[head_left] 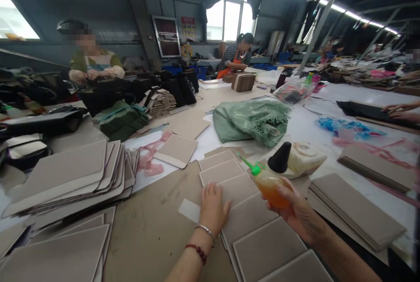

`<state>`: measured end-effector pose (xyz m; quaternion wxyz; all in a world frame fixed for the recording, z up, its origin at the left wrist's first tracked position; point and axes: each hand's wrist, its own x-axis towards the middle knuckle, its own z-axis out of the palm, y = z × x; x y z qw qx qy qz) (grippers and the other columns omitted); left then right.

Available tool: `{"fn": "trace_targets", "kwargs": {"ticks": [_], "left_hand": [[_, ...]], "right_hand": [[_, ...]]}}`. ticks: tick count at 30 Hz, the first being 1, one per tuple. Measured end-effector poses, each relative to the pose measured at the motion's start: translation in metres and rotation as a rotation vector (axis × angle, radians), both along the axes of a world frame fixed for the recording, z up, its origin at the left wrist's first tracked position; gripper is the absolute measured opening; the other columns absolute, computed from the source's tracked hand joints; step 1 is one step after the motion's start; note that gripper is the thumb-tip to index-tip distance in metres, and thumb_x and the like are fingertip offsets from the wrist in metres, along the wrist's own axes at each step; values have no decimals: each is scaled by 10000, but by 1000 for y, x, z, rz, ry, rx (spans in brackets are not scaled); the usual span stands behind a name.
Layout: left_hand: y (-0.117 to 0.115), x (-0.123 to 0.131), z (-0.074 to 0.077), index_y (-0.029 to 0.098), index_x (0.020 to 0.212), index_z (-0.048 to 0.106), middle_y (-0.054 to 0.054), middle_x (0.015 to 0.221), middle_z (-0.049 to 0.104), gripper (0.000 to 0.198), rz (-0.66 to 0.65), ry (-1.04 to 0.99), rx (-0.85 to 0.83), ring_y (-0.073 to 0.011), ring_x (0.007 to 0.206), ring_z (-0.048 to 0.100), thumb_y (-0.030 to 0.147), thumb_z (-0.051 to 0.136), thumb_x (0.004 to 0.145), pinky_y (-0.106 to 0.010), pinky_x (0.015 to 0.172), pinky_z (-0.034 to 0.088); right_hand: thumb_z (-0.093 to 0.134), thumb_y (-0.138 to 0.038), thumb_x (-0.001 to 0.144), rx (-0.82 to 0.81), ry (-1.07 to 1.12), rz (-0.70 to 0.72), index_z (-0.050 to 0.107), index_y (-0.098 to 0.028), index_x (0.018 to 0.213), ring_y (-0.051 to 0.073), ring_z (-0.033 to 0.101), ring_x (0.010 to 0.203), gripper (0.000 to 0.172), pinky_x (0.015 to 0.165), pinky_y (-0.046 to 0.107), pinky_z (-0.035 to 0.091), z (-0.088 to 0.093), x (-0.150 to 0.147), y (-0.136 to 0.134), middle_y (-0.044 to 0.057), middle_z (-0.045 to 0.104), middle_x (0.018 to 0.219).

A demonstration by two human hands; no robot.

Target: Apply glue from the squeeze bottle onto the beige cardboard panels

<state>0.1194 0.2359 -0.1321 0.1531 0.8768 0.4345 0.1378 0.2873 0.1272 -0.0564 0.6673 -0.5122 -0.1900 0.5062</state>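
A row of overlapping grey-brown panels (267, 242) runs from the front of the table away from me. My left hand (214, 207) lies flat on the left edge of this row, fingers outstretched and holding nothing. A small white strip (189, 210) lies beside its wrist. Wrapped in my right hand (292, 205) is a clear squeeze bottle (271, 186) of orange liquid. Its green nozzle tilts up and left above the far panels. Just behind the bottle stands a black cone (279, 158), next to a cream-coloured bundle (303, 158).
Panel stacks stand at left (65, 172) and right (357, 207). A green cloth bundle (251, 120) lies beyond the row, with pink ribbon (152, 155) to its left. Co-workers sit at far left (95, 61) and stand farther back (234, 57); another person's hands (402, 110) show at right.
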Motion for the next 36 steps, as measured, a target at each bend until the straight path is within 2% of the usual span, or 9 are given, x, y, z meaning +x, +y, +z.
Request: {"fn": "trace_targets", "kwargs": {"ticks": [4, 8, 12, 14, 16, 26, 36], "left_hand": [[20, 0, -23, 121, 1204, 473, -178, 1305, 409, 447, -28, -21, 82, -309, 1245, 323, 320, 525, 808, -516, 1021, 298], [24, -6, -44, 176, 1271, 415, -109, 1367, 352, 459, -44, -55, 115, -248, 1279, 272, 356, 441, 850, -465, 1044, 297], [23, -8, -50, 214, 1291, 389, -70, 1392, 311, 477, -11, -76, 126, -223, 1296, 234, 430, 387, 865, -458, 1059, 277], [23, -7, -50, 223, 1293, 385, -67, 1391, 310, 480, -12, -80, 149, -218, 1293, 243, 442, 378, 866, -450, 1052, 296], [24, -7, -50, 219, 1291, 389, -75, 1386, 318, 484, -13, -77, 175, -218, 1288, 255, 451, 372, 866, -446, 1041, 318], [25, -7, -53, 207, 1274, 416, -80, 1369, 348, 493, 5, -74, 264, -230, 1270, 290, 474, 355, 864, -436, 995, 394], [25, -7, -53, 215, 1263, 428, -72, 1362, 360, 494, 17, -65, 302, -217, 1266, 298, 490, 348, 861, -422, 982, 412]], "right_hand": [[705, -423, 680, -78, -102, 5, 426, -266, 1056, 178, 576, 802, 494, 598, 261, 493, -11, 4, 38, 12, 567, 989], [702, -471, 645, -160, -398, 41, 408, -228, 1048, 206, 561, 833, 555, 587, 270, 487, -28, 7, 77, 50, 557, 1005], [668, -445, 668, -178, -771, 108, 409, -205, 1039, 216, 564, 856, 512, 727, 326, 473, -42, 9, 110, 42, 564, 945], [645, -405, 690, -172, -931, 139, 413, -197, 1044, 217, 557, 883, 471, 802, 348, 443, -44, 7, 123, 48, 553, 967], [629, -383, 697, -165, -1034, 156, 422, -193, 1038, 222, 550, 893, 442, 814, 357, 434, -44, 3, 132, 53, 539, 985], [603, -293, 716, -23, -1363, 174, 433, -207, 1043, 235, 497, 958, 378, 861, 406, 416, -58, -9, 149, 63, 483, 1009], [605, -216, 729, 92, -1495, 169, 402, -222, 1075, 236, 485, 953, 401, 860, 410, 415, -60, -9, 151, 59, 466, 997]]}}
